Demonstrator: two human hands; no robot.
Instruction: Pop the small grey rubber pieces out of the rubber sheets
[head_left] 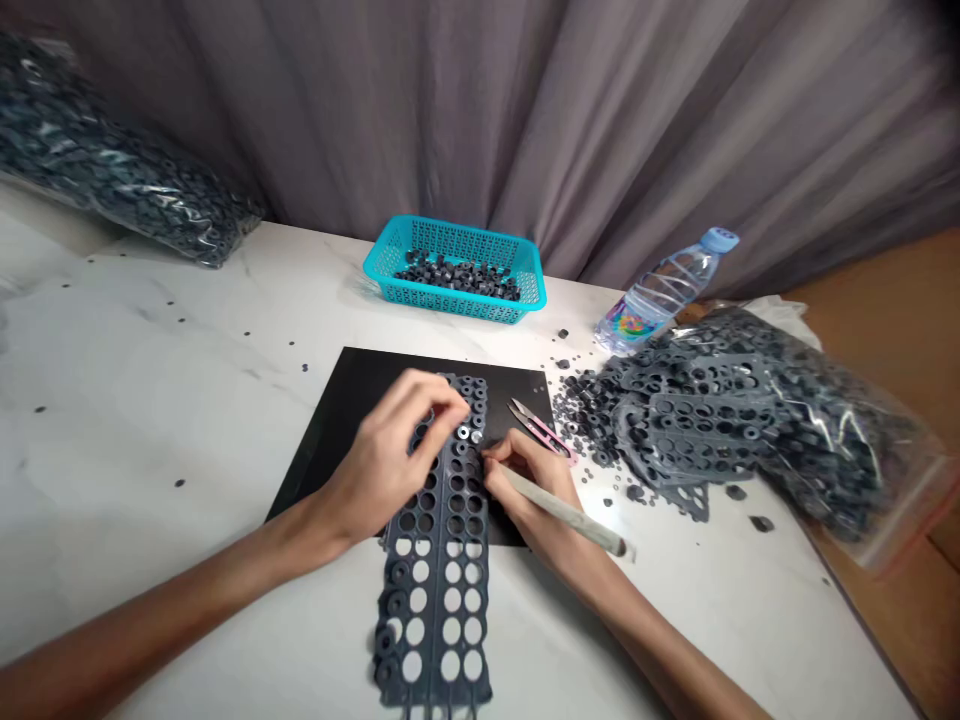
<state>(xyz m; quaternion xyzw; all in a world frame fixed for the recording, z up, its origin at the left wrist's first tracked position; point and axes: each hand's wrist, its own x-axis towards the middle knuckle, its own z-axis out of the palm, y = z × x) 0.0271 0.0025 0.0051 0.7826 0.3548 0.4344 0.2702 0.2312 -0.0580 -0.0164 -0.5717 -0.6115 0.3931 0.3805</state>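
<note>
A long dark rubber sheet (442, 590) with rows of round holes lies partly over a black mat (330, 420). Small rubber rings still sit in its far end and along its near left edge. Above the far part of the sheet, my left hand (397, 450) is closed, thumb and fingers pinched together; whatever is between the fingertips is too small to make out. Beside the sheet's right edge, my right hand (532, 485) grips a pen-like tool with a pale handle (577, 518), its tip hidden by the fingers. Pink thread snips (544, 432) lie just beyond that hand.
A turquoise basket (457, 308) of small dark rubber pieces stands at the back. On the right are a water bottle (660, 290), a pile of punched sheets (697, 420) and an open plastic bag (847, 460). A full bag (135, 180) lies back left. Small bits dot the white table (187, 400).
</note>
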